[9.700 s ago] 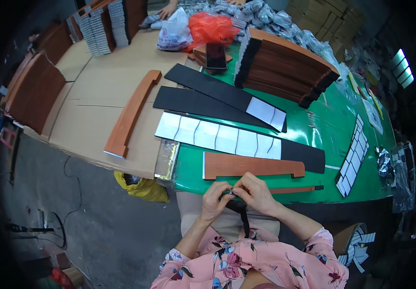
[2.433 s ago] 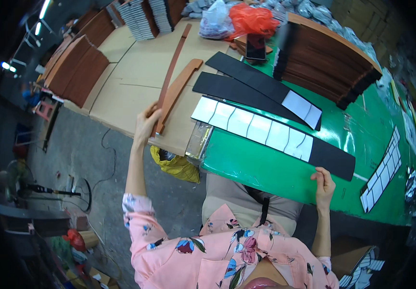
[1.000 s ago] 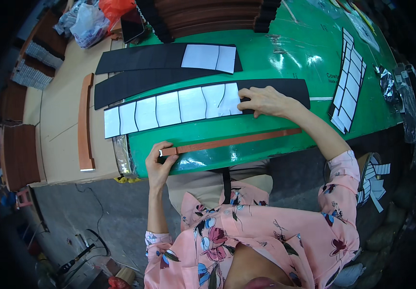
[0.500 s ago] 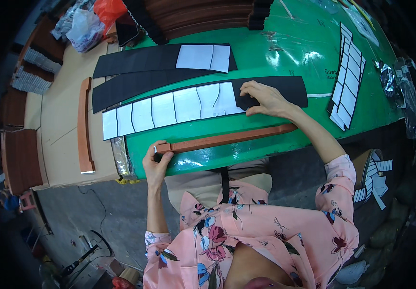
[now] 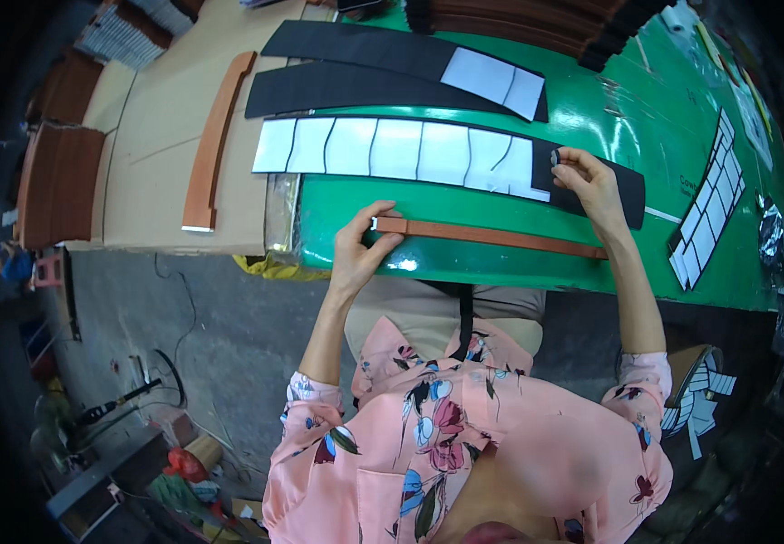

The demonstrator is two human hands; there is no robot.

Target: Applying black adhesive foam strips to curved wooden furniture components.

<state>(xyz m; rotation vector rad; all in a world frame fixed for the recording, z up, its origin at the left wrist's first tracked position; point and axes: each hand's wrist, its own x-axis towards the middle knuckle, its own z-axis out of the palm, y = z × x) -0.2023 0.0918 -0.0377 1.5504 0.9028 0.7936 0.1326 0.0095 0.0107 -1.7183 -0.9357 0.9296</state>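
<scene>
My left hand (image 5: 360, 247) grips the left end of a long reddish-brown wooden bar (image 5: 501, 238), thumb and fingers around a tip with a small white end. The bar lies along the front of the green tabletop (image 5: 346, 195). Above it rests a black foam-like strip (image 5: 626, 192), mostly covered by white backing pieces (image 5: 396, 150) divided by dark cut lines. Over its bare right part, my right hand (image 5: 598, 190) pinches a small dark grey piece (image 5: 555, 159) between thumb and fingertips. The wrist on that side crosses near the bar's right end.
Two more black strips (image 5: 346, 89) lie behind, one with white pieces. A second wooden bar (image 5: 219, 145) sits on cardboard (image 5: 160, 168) at left. Stacked brown slats (image 5: 519, 32) stand at the back. White-pieced black sheets (image 5: 709, 199) lie right; a scrap bin (image 5: 689, 390) stands below.
My right thumb and fingertips, apart at the black strip before, have come together and now pinch a small dark piece. The whole view has swung. My left hand keeps its hold on the bar.
</scene>
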